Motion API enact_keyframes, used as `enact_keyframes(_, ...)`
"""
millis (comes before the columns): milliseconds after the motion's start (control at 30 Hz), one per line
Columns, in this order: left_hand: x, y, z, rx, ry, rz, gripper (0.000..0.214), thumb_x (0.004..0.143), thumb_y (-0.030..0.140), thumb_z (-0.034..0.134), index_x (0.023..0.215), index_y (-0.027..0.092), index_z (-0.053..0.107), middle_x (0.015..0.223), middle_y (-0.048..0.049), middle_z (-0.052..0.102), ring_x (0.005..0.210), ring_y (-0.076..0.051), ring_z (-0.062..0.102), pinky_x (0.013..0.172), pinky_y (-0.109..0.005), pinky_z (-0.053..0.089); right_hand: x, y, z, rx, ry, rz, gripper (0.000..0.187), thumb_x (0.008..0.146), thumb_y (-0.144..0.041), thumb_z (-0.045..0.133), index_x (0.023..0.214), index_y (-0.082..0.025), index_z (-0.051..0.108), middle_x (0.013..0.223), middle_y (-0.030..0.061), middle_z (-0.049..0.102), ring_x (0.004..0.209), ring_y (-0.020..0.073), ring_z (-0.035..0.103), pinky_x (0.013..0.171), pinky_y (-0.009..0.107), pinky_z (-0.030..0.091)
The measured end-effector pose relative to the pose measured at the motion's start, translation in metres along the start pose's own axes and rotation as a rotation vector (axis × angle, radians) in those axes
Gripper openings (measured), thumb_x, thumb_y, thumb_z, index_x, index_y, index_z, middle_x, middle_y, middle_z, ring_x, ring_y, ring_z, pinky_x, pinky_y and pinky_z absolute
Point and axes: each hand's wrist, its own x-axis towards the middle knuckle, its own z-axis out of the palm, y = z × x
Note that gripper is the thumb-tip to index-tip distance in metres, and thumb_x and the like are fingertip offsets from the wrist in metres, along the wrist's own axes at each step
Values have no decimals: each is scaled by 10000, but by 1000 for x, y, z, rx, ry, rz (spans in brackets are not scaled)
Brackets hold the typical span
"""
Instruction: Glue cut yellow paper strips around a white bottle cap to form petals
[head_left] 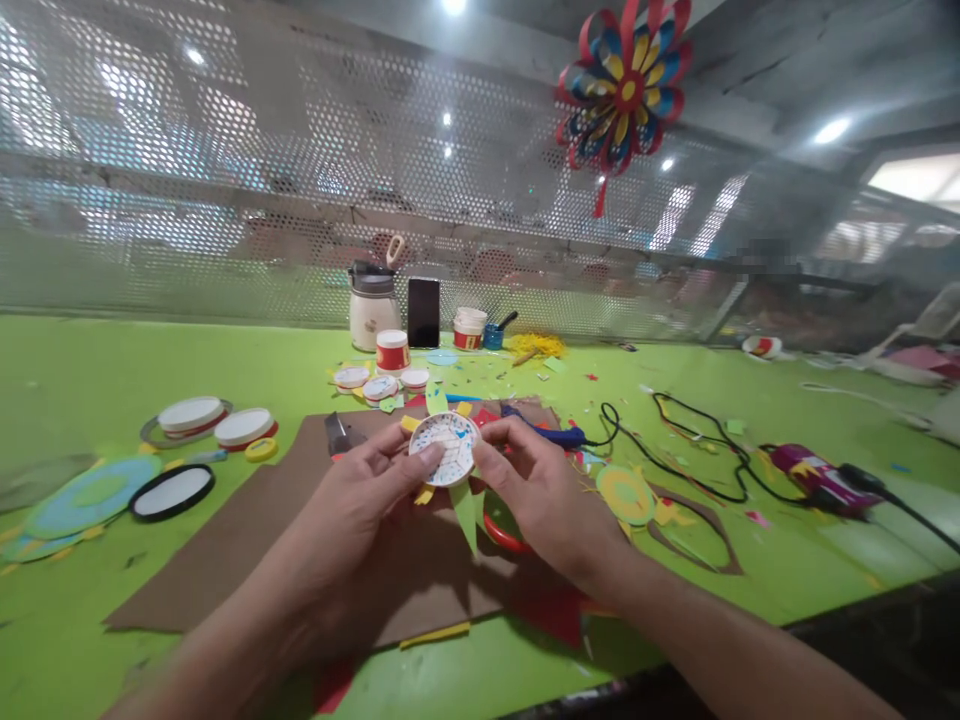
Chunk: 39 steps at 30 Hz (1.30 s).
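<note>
A small round white disc [454, 462] with blue speckles is held up in front of me, with green and yellow paper pieces sticking out around its rim. My left hand [379, 470] grips it from the left, thumb lying on its face. On the right edge, my right hand [525, 475] pinches it between thumb and fingers. A long green paper strip [465, 515] hangs below the disc. Beneath both hands lies a brown sheet of cardboard [247, 550]. Red-handled scissors [504, 535] are partly hidden by my right hand, and a blue glue gun [559, 436] rests just behind it.
A black cable [697, 480] runs right to a purple device [821, 475]. White lids [191, 413] and a black-rimmed disc [172, 492] lie left. At the back stand a kettle [373, 312], a phone [424, 312] and paper tubs [469, 328]. A paper flower [628, 90] hangs above.
</note>
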Motion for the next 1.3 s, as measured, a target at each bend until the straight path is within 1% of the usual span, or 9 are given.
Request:
enact_keyframes(167,-2,2,1,-26,-6,4,319,720,171,753,1034,178,700,961,-75,729,789,-169,667,671,-224,538,2,-1,2,231,-82,2,148,844,-365,570,828,-218,564,838,17,596,766,145,578,729,281,496)
enact_keyframes(300,-4,1,-1,-79,-66,-21,327,717,130,743,1038,175,701,977,-80,723,797,-170,661,614,-198,525,1,-1,5,408,-107,10,129,822,-347,626,798,-227,583,761,-13,582,657,115,535,657,255,490)
enact_keyframes(433,-5,-3,-2,-151,-133,-37,347,745,99,709,1077,196,687,991,-76,722,815,-169,665,657,-201,529,1,5,6,579,-141,-26,135,791,-353,684,815,-228,636,803,-15,607,639,98,519,595,228,478)
enact_keyframes(600,-5,-5,-1,-167,-147,-45,410,722,79,716,1111,204,677,965,-72,731,800,-176,672,639,-203,529,1,10,6,650,-177,-12,157,791,-365,699,844,-233,632,813,-13,606,651,98,520,595,221,487)
enact_keyframes(800,0,-2,-3,-75,-82,7,336,747,120,716,1076,181,695,1006,-79,730,807,-165,675,638,-185,535,3,18,6,732,-226,-31,185,816,-364,682,922,-215,661,872,9,614,720,99,545,663,222,479)
enact_keyframes(933,5,0,-9,-23,-63,-6,329,763,140,705,1090,173,688,1005,-91,734,757,-164,686,694,-226,554,6,17,2,752,-197,-25,297,807,-463,653,895,-182,692,870,56,629,773,158,566,674,288,484)
enact_keyframes(1067,6,1,-9,11,-51,-18,341,758,118,693,1094,176,684,973,-84,740,742,-161,685,671,-223,546,11,17,-3,668,-152,-8,273,841,-434,605,849,-175,692,870,74,642,806,187,571,697,328,482)
enact_keyframes(1200,2,0,-1,70,-33,12,317,748,146,705,1064,160,693,936,-84,742,748,-178,680,644,-236,535,15,18,-9,505,-101,-49,285,896,-389,526,776,-169,662,831,63,633,769,171,575,772,347,466)
enact_keyframes(1300,-3,-2,5,106,-11,37,308,764,182,700,1071,168,685,970,-88,735,800,-192,678,682,-256,530,14,16,-13,274,-57,-133,271,899,-382,525,776,-170,641,806,46,616,773,159,557,765,316,444)
